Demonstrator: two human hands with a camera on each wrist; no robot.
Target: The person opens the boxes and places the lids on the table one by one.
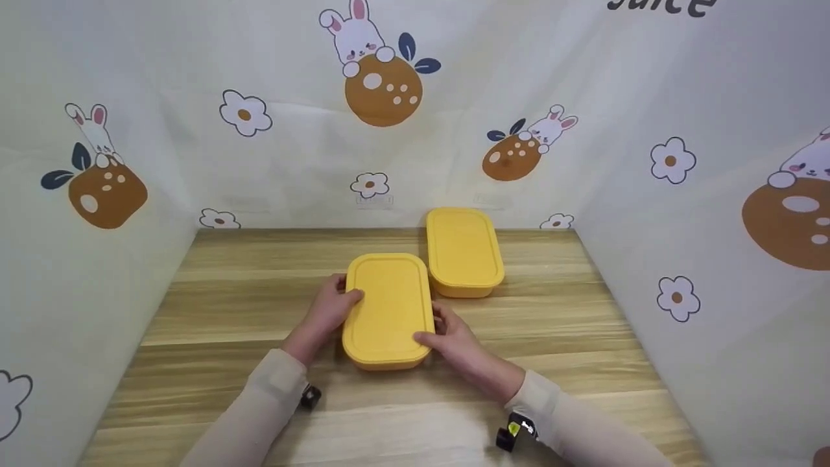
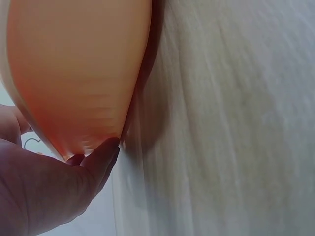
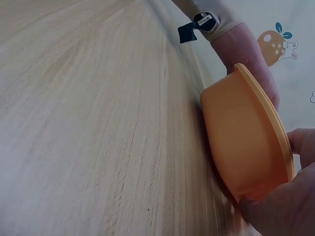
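Observation:
A yellow lidded food container sits low over the wooden table, its long sides pointing away from me. My left hand grips its left side, thumb over the lid's edge and fingers down the wall. On the opposite side, nearer the front corner, my right hand holds it the same way. In the left wrist view the left fingers reach under the wall's lower end. The right wrist view shows the container's side wall close to the tabletop, with the right thumb on the lid rim.
Just behind and to the right stands a second yellow lidded container, near the back wall. The wooden table is enclosed on three sides by a printed cloth with rabbits, oranges and flowers. Small black devices are strapped to both wrists.

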